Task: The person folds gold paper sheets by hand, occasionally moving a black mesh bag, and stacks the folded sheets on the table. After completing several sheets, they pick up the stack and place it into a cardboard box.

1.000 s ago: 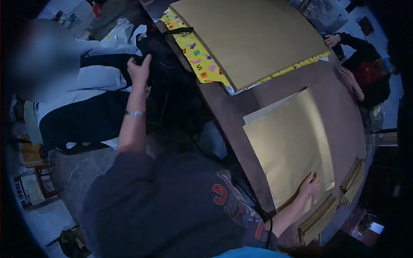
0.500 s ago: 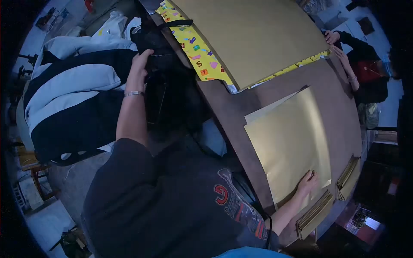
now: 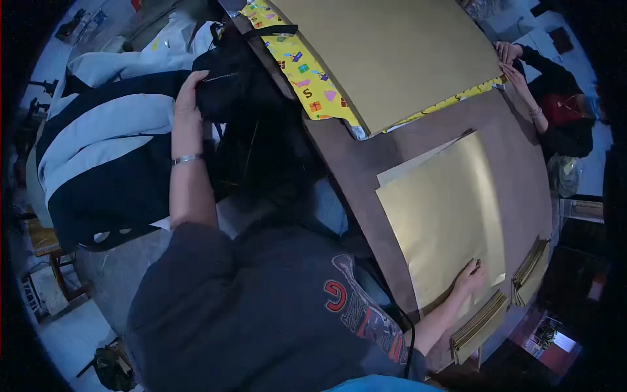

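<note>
At the left, my left hand (image 3: 188,98) grips the edge of a black zipped bag or garment (image 3: 225,85); its exact kind is hard to make out. The fingers look closed, with the thumb side along the zip. My right hand (image 3: 469,279) rests low on a gold sheet (image 3: 441,215), fingers curled together. Something small and dark shows at those fingertips, too small to name. Under the gold sheet, a paler sheet (image 3: 408,168) sticks out along the far edge.
A big brown board (image 3: 385,59) lies over yellow printed paper (image 3: 304,78) on the brown table (image 3: 362,163). Folded brown stacks (image 3: 480,326) stand at the near right edge. Black and white cloth (image 3: 111,117) is heaped at left. Another person's hands (image 3: 513,65) touch the board's far corner.
My left hand has moved left and slightly toward me, drawing the black zipped item with it. The right hand stays on the gold sheet. The view has shifted slightly.
</note>
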{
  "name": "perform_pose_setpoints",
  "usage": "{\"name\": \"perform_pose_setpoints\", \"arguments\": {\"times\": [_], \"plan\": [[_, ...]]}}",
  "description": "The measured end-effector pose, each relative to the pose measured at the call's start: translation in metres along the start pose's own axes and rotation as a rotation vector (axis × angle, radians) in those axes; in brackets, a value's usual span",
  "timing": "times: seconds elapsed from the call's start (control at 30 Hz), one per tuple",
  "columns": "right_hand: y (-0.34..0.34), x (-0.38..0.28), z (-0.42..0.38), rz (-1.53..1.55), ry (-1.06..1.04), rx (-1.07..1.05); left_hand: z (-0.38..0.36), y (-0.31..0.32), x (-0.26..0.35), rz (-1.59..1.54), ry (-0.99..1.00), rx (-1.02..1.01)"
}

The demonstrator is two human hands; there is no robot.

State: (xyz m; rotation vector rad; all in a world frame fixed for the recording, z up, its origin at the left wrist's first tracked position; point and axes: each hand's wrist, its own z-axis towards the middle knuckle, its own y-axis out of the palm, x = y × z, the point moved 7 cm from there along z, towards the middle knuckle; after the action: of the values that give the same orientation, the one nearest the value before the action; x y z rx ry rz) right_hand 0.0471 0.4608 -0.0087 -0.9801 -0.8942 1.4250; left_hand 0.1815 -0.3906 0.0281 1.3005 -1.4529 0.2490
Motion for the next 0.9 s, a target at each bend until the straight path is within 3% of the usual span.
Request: {"name": "perform_pose_setpoints", "arguments": {"times": [0.17, 0.27, 0.33, 0.47, 0.53, 0.6, 0.67, 0.7, 0.77, 0.8, 0.87, 0.9], "plan": [[-0.005, -0.010, -0.001, -0.031, 0.150, -0.113, -0.023, 0.002, 0.012, -0.280, 0.122, -0.119], [-0.006, -0.009, -0.004, 0.029, 0.131, -0.043, -0.040, 0.038, 0.026, -0.405, 0.117, -0.351], [-0.001, -0.002, -0.002, 0.020, 0.209, -0.152, -0.059, 0.060, 0.018, -0.378, 0.043, -0.425], [-0.011, -0.020, -0.007, 0.054, 0.224, -0.170, -0.124, 0.113, -0.031, -0.316, -0.143, -0.588], [-0.029, -0.044, -0.009, 0.083, 0.250, -0.165, -0.166, 0.115, -0.050, -0.277, -0.262, -0.681], [-0.021, -0.042, -0.012, 0.167, 0.212, -0.062, -0.175, 0.175, -0.088, -0.232, -0.402, -0.785], [-0.067, -0.106, -0.008, 0.379, 0.072, 0.155, -0.209, 0.176, -0.109, -0.190, -0.542, -0.893], [-0.117, -0.171, -0.004, 0.571, 0.405, -0.170, -0.205, 0.208, -0.125, -0.165, -0.616, -0.946], [-0.108, -0.191, -0.016, 0.926, 0.076, 0.214, -0.232, 0.227, -0.153, -0.103, -0.767, -1.043], [-0.135, -0.221, -0.018, 1.187, 0.063, 0.243, -0.258, 0.245, -0.154, -0.088, -0.813, -1.079], [-0.139, -0.239, -0.028, 1.287, 0.144, 0.208, -0.302, 0.278, -0.141, 0.410, -0.624, -1.286], [-0.137, -0.243, -0.036, 1.436, 0.180, 0.237, -0.315, 0.282, -0.155, 0.425, -0.577, -1.503]]}}
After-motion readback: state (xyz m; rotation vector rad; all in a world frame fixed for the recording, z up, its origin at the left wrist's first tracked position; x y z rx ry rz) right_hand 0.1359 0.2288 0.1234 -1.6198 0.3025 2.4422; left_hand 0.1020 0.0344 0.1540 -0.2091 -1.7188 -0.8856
